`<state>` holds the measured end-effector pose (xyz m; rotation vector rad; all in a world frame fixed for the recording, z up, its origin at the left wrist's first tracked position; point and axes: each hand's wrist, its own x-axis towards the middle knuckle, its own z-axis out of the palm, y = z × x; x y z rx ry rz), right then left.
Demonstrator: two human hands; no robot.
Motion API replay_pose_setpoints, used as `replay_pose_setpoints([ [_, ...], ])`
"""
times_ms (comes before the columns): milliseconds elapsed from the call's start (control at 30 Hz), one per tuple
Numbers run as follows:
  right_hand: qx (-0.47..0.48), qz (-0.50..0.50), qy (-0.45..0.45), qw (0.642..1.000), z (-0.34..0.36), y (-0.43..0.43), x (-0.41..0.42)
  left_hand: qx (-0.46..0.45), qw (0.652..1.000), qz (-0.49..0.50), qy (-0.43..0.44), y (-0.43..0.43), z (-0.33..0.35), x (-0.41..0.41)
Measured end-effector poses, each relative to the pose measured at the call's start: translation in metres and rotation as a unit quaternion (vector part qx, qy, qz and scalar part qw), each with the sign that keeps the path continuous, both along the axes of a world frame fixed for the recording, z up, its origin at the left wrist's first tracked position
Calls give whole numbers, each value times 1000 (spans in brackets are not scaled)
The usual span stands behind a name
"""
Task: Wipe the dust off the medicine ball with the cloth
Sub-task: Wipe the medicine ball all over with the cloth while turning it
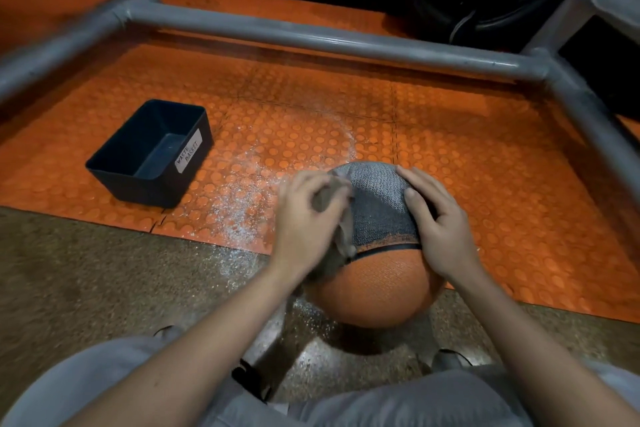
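Head view: medicine ball [377, 288] is sitting on the floor right in front of the person's knees, at the edge where the orange studded mat [485, 166] is meeting the speckled floor [86, 270]; left hand [308, 222] is gripping the bunched grey-brown cloth [341, 239], fingers curled round it, pressing it on the ball's upper left side; hand is blurred, so probably mid-stroke; right hand [440, 218] is lying flat on the upper right side, fingers fairly straight, holding nothing, just steadying.

Progress, judging: about midway; the ball's grey panel is looking pale and hazy toward the top, the orange lower half is looking cleaner; the underside and far side are hidden, cannot tell; the patch under the right palm is probably unwiped.

Around: white powder [242, 198] is lying scattered on the mat and floor left of the ball; black bin labelled waste basket [114, 180] is sitting further left, well apart; grey metal frame [311, 35] is boxing in the mat beyond; nothing is blocking the wipe except the steadying hand.
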<state>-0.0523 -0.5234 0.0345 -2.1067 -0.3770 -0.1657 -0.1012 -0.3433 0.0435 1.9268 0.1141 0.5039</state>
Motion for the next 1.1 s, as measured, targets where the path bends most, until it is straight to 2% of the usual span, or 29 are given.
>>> replay_pose_setpoints([
  [67,-2,-5,3,1000,0,1,0,138,986,-53,-72,-18,6,-10],
  [133,-11,-10,8,1000,1,3,-1,171,977,-74,-106,-17,7,-10],
  [200,-25,-16,17,999,3,5,-2,103,993,-33,-49,1,1,2],
  [267,-33,-23,26,999,4,8,-2,-42,998,21,44,23,-7,17],
  [300,-29,-28,25,999,4,8,-2,-73,995,34,65,27,-9,18],
  [333,-24,-32,22,999,5,9,-2,-64,996,35,55,25,-8,17],
  [433,-2,-37,11,999,4,9,1,81,996,-25,-22,-4,2,-1],
  [500,14,-36,6,999,5,7,3,204,971,-77,-102,-24,6,-14],
  [567,17,-35,9,999,5,6,5,259,948,-100,-153,-28,3,-17],
  [633,9,-40,10,999,5,7,6,196,970,-83,-118,-14,0,-8],
  [700,6,-54,20,998,5,8,6,60,997,-28,-26,5,-5,6],
  [767,8,-69,35,997,5,9,7,-42,998,17,31,16,-10,14],
  [833,11,-81,40,996,5,8,8,-15,1000,13,25,5,-8,10],
  [967,23,-86,40,995,5,5,8,186,976,-78,-84,-28,7,-9],
  [1033,8,-80,41,996,6,6,6,192,975,-79,-81,-13,4,2],
  [1100,-11,-84,38,996,7,8,6,105,994,-43,-7,12,0,18],
])
